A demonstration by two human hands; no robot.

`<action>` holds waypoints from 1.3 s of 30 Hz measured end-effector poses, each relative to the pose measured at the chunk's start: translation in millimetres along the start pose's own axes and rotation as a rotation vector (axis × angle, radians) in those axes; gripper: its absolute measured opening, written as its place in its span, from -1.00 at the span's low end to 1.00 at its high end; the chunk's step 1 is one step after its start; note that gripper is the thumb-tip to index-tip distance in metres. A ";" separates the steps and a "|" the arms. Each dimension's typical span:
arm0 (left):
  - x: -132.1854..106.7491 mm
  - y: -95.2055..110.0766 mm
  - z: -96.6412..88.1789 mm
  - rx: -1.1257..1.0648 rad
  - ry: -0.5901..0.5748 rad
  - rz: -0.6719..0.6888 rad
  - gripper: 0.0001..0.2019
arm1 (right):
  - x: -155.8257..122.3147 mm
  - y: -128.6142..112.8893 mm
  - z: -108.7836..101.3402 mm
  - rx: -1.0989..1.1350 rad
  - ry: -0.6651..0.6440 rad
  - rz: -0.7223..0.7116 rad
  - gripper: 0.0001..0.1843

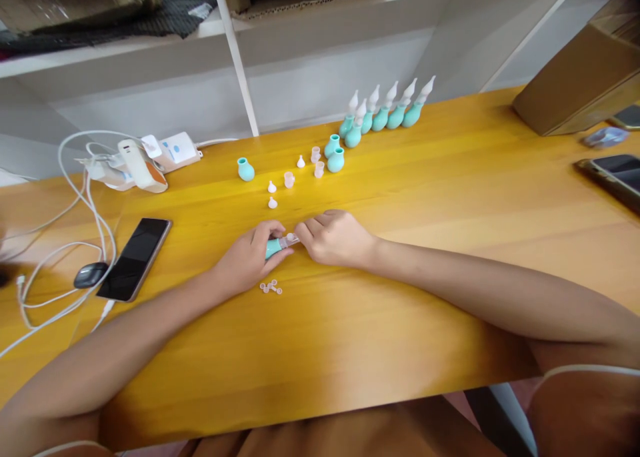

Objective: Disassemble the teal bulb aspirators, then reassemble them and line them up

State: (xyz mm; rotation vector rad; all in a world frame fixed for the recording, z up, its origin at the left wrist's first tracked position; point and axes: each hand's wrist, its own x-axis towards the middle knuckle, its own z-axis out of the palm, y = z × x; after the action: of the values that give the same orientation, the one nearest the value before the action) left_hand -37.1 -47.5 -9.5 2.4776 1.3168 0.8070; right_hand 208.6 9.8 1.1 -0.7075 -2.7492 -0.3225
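My left hand (247,257) is closed around a small teal rubber bulb (273,247) lying just above the yellow table (400,297). My right hand (333,237) pinches a clear plastic piece (290,241) at the bulb's mouth. Several tiny clear rings (271,287) lie right below my left hand. Beyond my hands sit loose teal bulbs (245,169), white tips (272,195) and clear cups (289,179). A row of several finished teal bulbs with white tips (387,110) stands at the back.
A black phone (135,258), a dark mouse (91,274), white cables (75,243) and a power strip with chargers (145,160) lie at the left. A cardboard box (580,87) and two phones (613,173) are at the right. White shelving (235,57) rises behind.
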 end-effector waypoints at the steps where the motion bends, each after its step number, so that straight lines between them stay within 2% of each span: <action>1: 0.1 0.1 -0.4 -0.003 0.001 -0.003 -0.65 | -0.8 -0.9 -1.2 -0.013 0.023 -0.013 -0.64; 5: -0.3 0.0 -1.2 -0.016 -0.013 -0.013 -0.65 | -2.5 -5.4 -6.3 -0.045 0.053 -0.025 -0.56; 12: -1.7 1.0 -1.0 -0.016 0.036 -0.022 -0.60 | 0.0 -4.7 -8.0 -0.076 -0.060 -0.003 -0.61; 19: -2.6 -2.4 1.0 0.027 0.024 0.017 -0.61 | -1.2 -7.3 -8.3 -0.082 -0.017 -0.016 -0.60; 28: -3.8 -6.7 5.4 0.057 0.039 0.012 -0.59 | 1.1 -19.0 -8.1 -0.086 -0.092 0.015 -0.59; 32: -2.8 -5.2 3.6 0.038 0.013 0.003 -0.61 | -1.5 -14.5 -5.3 -0.021 -0.042 -0.008 -0.60; 39: -2.6 -2.2 -0.1 0.040 -0.013 0.100 -0.63 | -4.3 -6.1 0.3 -0.031 0.015 -0.095 -0.61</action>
State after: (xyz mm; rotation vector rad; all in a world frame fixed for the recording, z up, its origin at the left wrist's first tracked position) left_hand -39.9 -48.3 -11.3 2.5933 1.2251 0.7924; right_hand 209.1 2.9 -1.4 -0.5814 -2.7744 -0.3902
